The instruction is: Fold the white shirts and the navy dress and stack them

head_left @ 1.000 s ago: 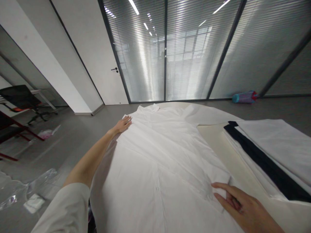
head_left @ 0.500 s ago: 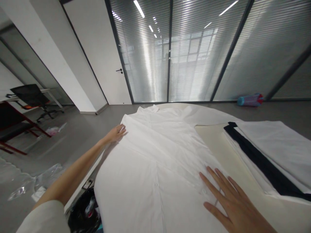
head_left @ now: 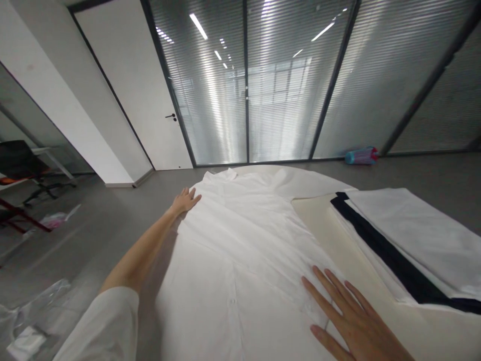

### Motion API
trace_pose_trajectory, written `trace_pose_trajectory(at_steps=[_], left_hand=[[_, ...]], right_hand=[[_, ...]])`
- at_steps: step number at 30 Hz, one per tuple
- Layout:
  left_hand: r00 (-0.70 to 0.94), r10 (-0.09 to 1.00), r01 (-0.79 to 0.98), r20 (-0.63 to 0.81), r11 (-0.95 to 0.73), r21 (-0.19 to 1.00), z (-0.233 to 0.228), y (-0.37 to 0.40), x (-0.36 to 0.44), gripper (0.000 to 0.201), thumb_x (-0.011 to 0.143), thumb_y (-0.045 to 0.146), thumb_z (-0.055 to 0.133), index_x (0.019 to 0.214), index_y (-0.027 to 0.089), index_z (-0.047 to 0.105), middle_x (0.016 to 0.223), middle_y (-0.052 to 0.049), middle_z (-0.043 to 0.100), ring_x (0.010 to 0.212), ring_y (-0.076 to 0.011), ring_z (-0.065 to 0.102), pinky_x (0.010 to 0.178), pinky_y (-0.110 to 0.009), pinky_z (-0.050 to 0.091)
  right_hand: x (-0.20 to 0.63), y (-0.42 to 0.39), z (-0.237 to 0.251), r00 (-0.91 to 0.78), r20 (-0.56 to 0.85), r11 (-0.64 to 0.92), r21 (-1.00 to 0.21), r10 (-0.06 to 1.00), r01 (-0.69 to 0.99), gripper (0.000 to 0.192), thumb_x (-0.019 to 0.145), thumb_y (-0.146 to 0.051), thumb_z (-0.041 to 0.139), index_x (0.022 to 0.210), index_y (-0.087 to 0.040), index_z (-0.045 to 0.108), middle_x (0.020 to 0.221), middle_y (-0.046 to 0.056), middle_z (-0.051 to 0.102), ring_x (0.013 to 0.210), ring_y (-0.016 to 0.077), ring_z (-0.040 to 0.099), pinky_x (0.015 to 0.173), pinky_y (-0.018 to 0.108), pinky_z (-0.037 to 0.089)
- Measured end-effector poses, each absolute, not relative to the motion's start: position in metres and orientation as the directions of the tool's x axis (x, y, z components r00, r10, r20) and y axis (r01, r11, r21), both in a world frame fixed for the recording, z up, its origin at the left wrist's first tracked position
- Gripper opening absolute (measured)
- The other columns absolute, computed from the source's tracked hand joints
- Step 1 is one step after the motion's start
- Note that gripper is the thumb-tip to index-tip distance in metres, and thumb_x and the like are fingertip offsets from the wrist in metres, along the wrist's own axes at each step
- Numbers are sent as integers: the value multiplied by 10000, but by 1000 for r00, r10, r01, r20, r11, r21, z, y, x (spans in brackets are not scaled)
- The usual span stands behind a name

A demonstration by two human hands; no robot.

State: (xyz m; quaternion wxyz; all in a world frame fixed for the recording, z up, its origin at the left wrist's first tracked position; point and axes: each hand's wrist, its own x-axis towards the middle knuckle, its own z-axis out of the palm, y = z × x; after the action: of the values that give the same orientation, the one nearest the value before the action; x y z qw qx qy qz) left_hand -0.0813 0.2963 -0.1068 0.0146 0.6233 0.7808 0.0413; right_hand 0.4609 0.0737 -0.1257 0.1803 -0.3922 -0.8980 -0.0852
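Note:
A long white buttoned shirt (head_left: 244, 250) lies spread flat on a cream table (head_left: 323, 213), collar at the far end. My left hand (head_left: 185, 200) is stretched far out, fingers apart, resting flat on the shirt's far left edge near the shoulder. Close to me, my right hand (head_left: 349, 316) presses flat on the shirt's right side, fingers spread, holding nothing.
A stack of folded white and dark navy cloth (head_left: 406, 240) lies on the table's right side. Clear plastic bags (head_left: 26, 321) lie on the grey floor at the left. An office chair (head_left: 22, 165) stands far left, and a blue roll (head_left: 361, 155) lies by the glass wall.
My right hand opened from curled fingers to a flat spread palm on the shirt. My left hand stayed near the far left shoulder, shifting slightly. The view turned a little.

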Motion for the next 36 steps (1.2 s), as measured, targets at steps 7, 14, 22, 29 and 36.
trace_pose_trajectory(at_steps=[7, 14, 22, 29, 36], left_hand=[[-71, 977, 997, 199, 61, 56, -90, 259, -16, 559, 1041, 490, 309, 1479, 185, 474, 1634, -130, 281, 1529, -331, 167, 1224, -568, 153], [237, 971, 966, 39, -239, 100, -107, 186, 54, 716, 961, 691, 365, 1573, 321, 323, 1652, -66, 227, 1509, -421, 164, 1177, -669, 167], [251, 965, 965, 76, -255, 56, -109, 157, 36, 677, 982, 634, 385, 1578, 323, 307, 1655, -72, 218, 1509, -429, 153, 1168, -668, 179], [197, 890, 957, 411, -266, 115, -108, 125, 27, 667, 942, 536, 546, 1490, 174, 431, 1556, -212, 355, 1443, -416, 308, 1121, -616, 319], [365, 882, 867, 298, -438, 236, -86, 89, 54, 211, 970, 300, 546, 1144, 226, 642, 1120, -96, 623, 1052, -259, 582, 929, -449, 479]], right_hand=[[462, 75, -125, -595, 341, 649, -63, 728, 758, 644, 944, -546, 530, 1545, -380, 369, 1571, 49, 414, 1384, 340, 464, 1060, 558, 447], [442, 121, -98, -265, 407, 462, -529, 874, 712, 315, 965, -467, 486, 1123, -271, 675, 1225, 80, 677, 1169, 266, 625, 1044, 469, 469], [365, 288, -45, 202, 60, -98, -719, 978, 689, 464, 930, -267, 465, 1369, -132, 523, 1243, 155, 651, 1091, 222, 644, 918, 331, 511], [379, 369, -51, 365, 68, -265, -569, 928, 779, 525, 904, -148, 465, 1408, -2, 480, 1480, 314, 403, 1392, 344, 376, 1110, 521, 312], [406, 395, -66, 534, -35, -467, -536, 845, 703, 625, 967, -330, 408, 1512, -30, 351, 1587, 331, 197, 1470, 449, 179, 1082, 686, 259]])
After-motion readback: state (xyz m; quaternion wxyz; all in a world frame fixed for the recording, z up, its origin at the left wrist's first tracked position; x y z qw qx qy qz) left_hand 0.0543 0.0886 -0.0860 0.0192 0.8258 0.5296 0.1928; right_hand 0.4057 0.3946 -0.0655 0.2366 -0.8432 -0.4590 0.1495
